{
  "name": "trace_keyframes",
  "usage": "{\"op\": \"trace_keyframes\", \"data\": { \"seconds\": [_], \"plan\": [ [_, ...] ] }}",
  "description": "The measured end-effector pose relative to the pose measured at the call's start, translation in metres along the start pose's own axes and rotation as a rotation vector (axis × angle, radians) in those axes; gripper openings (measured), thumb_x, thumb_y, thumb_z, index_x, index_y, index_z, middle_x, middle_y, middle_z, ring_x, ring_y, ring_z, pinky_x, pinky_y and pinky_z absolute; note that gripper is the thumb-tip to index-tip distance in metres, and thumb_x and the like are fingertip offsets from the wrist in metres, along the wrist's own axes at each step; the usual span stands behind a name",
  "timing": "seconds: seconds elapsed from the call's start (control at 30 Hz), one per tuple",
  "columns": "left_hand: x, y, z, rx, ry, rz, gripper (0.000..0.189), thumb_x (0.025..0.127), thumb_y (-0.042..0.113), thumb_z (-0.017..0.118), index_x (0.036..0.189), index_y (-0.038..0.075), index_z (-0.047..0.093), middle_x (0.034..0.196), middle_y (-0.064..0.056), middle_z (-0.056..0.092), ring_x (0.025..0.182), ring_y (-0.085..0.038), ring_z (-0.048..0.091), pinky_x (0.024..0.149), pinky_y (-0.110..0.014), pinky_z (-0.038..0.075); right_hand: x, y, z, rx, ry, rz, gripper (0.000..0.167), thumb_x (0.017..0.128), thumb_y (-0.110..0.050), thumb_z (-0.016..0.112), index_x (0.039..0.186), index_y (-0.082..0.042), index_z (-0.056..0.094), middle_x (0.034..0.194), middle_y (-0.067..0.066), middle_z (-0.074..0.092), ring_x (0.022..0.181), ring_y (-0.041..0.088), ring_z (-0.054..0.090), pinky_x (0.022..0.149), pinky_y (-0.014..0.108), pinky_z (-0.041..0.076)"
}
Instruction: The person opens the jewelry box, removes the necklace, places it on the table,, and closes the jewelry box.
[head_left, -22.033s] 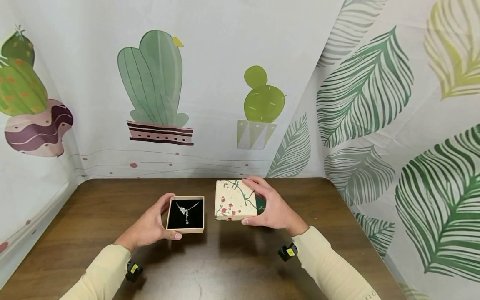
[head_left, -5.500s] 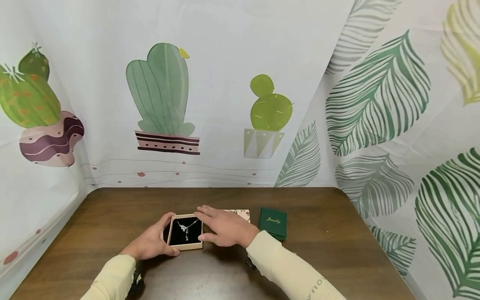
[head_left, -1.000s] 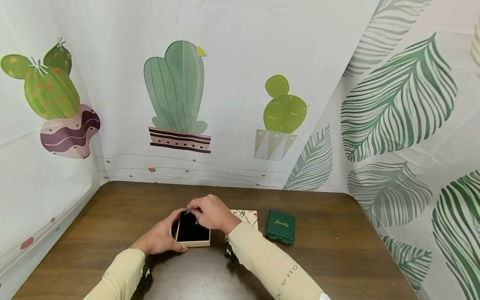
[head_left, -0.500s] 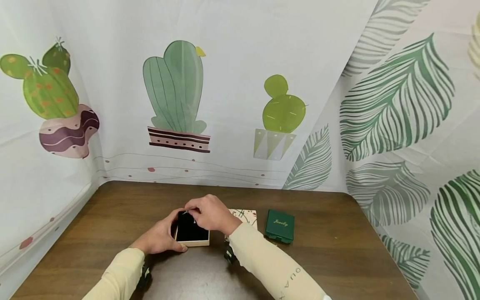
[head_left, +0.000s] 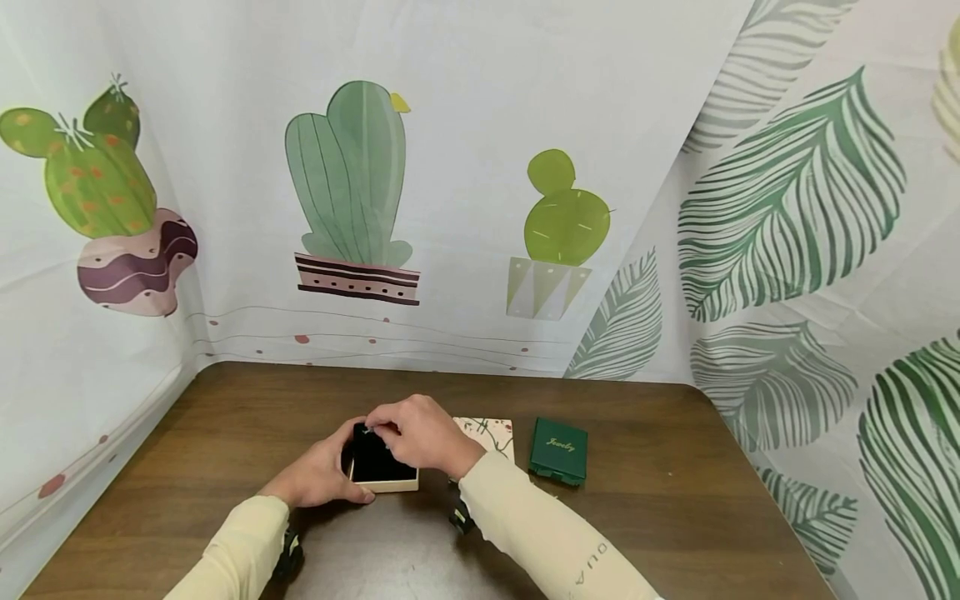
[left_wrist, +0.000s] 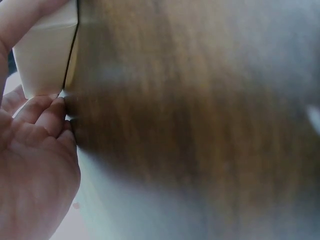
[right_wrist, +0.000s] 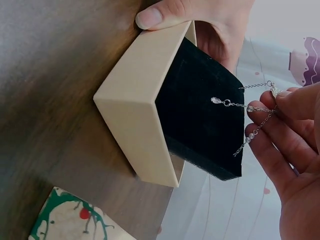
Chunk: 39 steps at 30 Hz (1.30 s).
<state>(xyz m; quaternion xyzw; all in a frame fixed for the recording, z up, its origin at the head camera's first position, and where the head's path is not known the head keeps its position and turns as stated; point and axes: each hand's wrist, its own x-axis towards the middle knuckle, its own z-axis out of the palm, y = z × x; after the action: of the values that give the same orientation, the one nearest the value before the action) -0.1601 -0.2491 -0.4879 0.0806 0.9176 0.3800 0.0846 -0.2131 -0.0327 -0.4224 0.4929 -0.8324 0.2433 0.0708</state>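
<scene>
A small cream gift box [head_left: 386, 487] sits on the brown table, held from its left side by my left hand [head_left: 318, 471], thumb at the near corner. In the right wrist view its black velvet insert [right_wrist: 197, 107] stands tilted, one edge raised out of the box. A silver necklace [right_wrist: 251, 108] with clear drops and small pearls runs from that raised edge. My right hand [head_left: 420, 433] pinches the necklace at its pendant [right_wrist: 276, 90] between thumb and fingers, above the box's far side. In the left wrist view the fingers [left_wrist: 50, 117] curl against the box wall.
The cream lid with a floral print [head_left: 491, 433] lies right of the box, partly behind the right forearm. Beyond it is a dark green case [head_left: 559, 452] lettered "Jewelry". A printed cloth [head_left: 465, 125] hangs behind the table [head_left: 637, 517].
The floral lid, held 22 seconds ago, now lies on the table. The necklace lay flat 5.5 seconds ago; the right hand now pinches it. Over the last second that hand shifts slightly left.
</scene>
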Motion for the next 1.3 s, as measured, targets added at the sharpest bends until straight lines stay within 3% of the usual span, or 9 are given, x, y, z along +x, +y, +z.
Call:
{"op": "trace_keyframes", "data": {
  "seconds": [0.13, 0.47, 0.57, 0.73, 0.83, 0.9, 1.07, 1.17, 1.3],
  "plan": [
    [0.0, 0.0, 0.0, 0.005, 0.004, -0.007, 0.114, 0.062, 0.038, 0.099, 0.156, 0.019, 0.036, 0.139, -0.007, 0.062, 0.115, -0.021, 0.059, 0.1, -0.043, 0.047, -0.004, -0.003, 0.001, -0.042, 0.018, -0.023, 0.02, 0.101, -0.011, 0.065, 0.113, -0.015, 0.08, 0.106, -0.005, 0.082, 0.093, 0.006, 0.077, 0.085, 0.014, 0.057],
    [0.0, -0.002, -0.001, -0.013, 0.003, 0.049, 0.108, 0.063, 0.034, 0.099, 0.154, 0.027, 0.041, 0.134, -0.005, 0.066, 0.108, -0.02, 0.06, 0.094, -0.042, 0.048, -0.017, -0.004, 0.022, -0.331, 0.118, -0.224, 0.015, 0.093, -0.009, 0.071, 0.1, -0.02, 0.077, 0.095, -0.013, 0.078, 0.078, 0.002, 0.072, 0.072, 0.02, 0.058],
    [-0.001, -0.003, -0.001, -0.017, 0.003, 0.059, 0.109, 0.063, 0.033, 0.099, 0.156, 0.027, 0.041, 0.134, -0.005, 0.067, 0.104, -0.019, 0.061, 0.091, -0.039, 0.049, -0.02, -0.005, 0.024, -0.38, 0.11, -0.242, 0.018, 0.092, -0.008, 0.07, 0.1, -0.023, 0.077, 0.097, -0.013, 0.079, 0.084, 0.003, 0.074, 0.073, 0.023, 0.06],
    [0.0, -0.004, 0.001, -0.011, 0.01, 0.071, 0.109, 0.064, 0.034, 0.098, 0.156, 0.027, 0.041, 0.135, -0.006, 0.067, 0.103, -0.019, 0.061, 0.09, -0.039, 0.049, -0.022, -0.002, 0.023, -0.333, 0.137, -0.242, 0.02, 0.092, -0.007, 0.069, 0.101, -0.022, 0.078, 0.1, -0.013, 0.079, 0.09, 0.002, 0.075, 0.078, 0.022, 0.06],
    [0.0, -0.004, 0.001, -0.005, 0.023, 0.08, 0.107, 0.063, 0.035, 0.098, 0.155, 0.028, 0.044, 0.135, -0.007, 0.067, 0.106, -0.019, 0.06, 0.093, -0.039, 0.048, -0.024, 0.003, 0.019, -0.253, 0.196, -0.155, 0.02, 0.093, -0.008, 0.069, 0.106, -0.019, 0.079, 0.104, -0.01, 0.08, 0.095, 0.003, 0.075, 0.084, 0.02, 0.059],
    [0.0, -0.004, 0.001, -0.011, 0.024, 0.083, 0.106, 0.064, 0.034, 0.098, 0.154, 0.027, 0.044, 0.133, -0.008, 0.067, 0.104, -0.02, 0.06, 0.092, -0.039, 0.048, -0.026, 0.009, 0.017, -0.173, 0.213, -0.047, 0.023, 0.094, -0.008, 0.068, 0.113, -0.015, 0.079, 0.11, -0.005, 0.08, 0.088, 0.004, 0.075, 0.085, 0.02, 0.059],
    [0.0, -0.005, 0.001, -0.011, 0.018, 0.068, 0.109, 0.064, 0.033, 0.098, 0.156, 0.026, 0.041, 0.129, -0.01, 0.067, 0.098, -0.019, 0.06, 0.09, -0.039, 0.048, -0.034, 0.02, 0.014, 0.059, 0.159, 0.256, 0.031, 0.1, -0.013, 0.064, 0.13, -0.013, 0.072, 0.125, 0.001, 0.077, 0.074, 0.005, 0.066, 0.085, 0.026, 0.057],
    [0.0, -0.004, 0.001, 0.004, 0.018, 0.056, 0.112, 0.063, 0.034, 0.099, 0.157, 0.025, 0.04, 0.129, -0.01, 0.067, 0.098, -0.019, 0.06, 0.091, -0.04, 0.048, -0.036, 0.023, 0.016, 0.18, 0.126, 0.368, 0.035, 0.101, -0.015, 0.064, 0.135, -0.012, 0.068, 0.129, 0.002, 0.075, 0.093, 0.011, 0.073, 0.093, 0.03, 0.057],
    [0.001, -0.003, 0.001, 0.006, 0.013, 0.037, 0.115, 0.063, 0.035, 0.099, 0.159, 0.023, 0.037, 0.131, -0.011, 0.066, 0.099, -0.02, 0.06, 0.092, -0.041, 0.048, -0.037, 0.024, 0.021, 0.335, 0.112, 0.428, 0.038, 0.099, -0.012, 0.066, 0.136, -0.007, 0.066, 0.131, 0.007, 0.074, 0.117, 0.023, 0.072, 0.099, 0.034, 0.057]
  ]
}}
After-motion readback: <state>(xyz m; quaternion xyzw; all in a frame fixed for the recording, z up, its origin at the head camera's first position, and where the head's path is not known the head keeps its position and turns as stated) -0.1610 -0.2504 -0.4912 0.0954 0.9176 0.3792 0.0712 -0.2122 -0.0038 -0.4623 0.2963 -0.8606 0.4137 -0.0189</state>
